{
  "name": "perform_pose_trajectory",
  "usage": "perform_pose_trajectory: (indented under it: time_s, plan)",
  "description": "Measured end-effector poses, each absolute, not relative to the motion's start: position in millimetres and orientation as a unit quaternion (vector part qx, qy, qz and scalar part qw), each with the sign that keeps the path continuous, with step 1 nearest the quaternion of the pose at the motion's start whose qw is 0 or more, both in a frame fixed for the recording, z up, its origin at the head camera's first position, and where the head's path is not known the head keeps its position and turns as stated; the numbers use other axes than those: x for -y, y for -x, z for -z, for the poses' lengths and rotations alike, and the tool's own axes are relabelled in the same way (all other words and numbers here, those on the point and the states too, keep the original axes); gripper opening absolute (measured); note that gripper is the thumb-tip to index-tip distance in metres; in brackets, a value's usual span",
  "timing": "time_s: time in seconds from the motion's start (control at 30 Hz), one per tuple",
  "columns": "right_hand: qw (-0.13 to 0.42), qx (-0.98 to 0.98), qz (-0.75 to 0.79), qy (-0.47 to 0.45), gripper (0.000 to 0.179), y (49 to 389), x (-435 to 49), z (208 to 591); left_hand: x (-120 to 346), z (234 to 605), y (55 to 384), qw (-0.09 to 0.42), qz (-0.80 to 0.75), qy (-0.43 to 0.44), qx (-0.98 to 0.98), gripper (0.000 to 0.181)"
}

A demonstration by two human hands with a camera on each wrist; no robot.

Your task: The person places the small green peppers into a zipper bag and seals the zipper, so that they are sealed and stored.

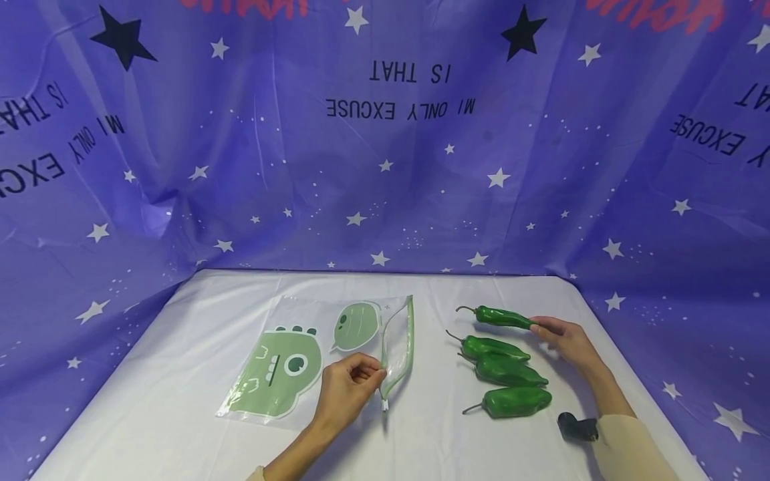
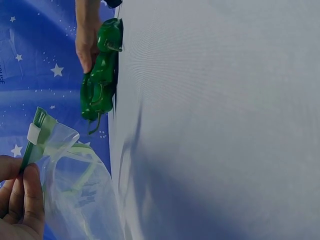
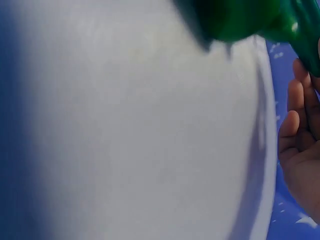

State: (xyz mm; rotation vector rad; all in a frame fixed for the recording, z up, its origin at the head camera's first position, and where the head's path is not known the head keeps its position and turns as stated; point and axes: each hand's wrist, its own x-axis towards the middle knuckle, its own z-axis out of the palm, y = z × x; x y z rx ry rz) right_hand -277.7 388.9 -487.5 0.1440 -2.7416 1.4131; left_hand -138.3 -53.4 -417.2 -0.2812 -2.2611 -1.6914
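My left hand (image 1: 351, 391) pinches the green rim of a clear zip bag (image 1: 355, 361) printed with a green dinosaur. The bag's mouth gapes toward the right, and its white slider (image 2: 33, 134) sits at the near end of the rim, close to my fingertips. At the right, my right hand (image 1: 565, 339) pinches the tapered tip of a green pepper (image 1: 502, 317), whose stem points left. Nearer to me, several more green peppers (image 1: 516, 402) lie in a column, their stems also pointing left. In the right wrist view only part of the held pepper (image 3: 305, 35) shows.
A white cloth covers the table (image 1: 433, 441). Purple curtains (image 1: 385, 187) with stars and lettering enclose its back and sides. A dark wrist-worn device (image 1: 577, 427) sits at my right sleeve (image 1: 631, 447).
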Motion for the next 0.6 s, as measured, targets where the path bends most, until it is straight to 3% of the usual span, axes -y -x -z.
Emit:
perform_pose_trajectory:
  time_s: [0.6]
  plan:
    - [0.054, 0.865, -0.481, -0.131, 0.035, 252, -312, 414, 51, 419, 139, 0.152, 0.593, 0.101, 0.784, 0.012]
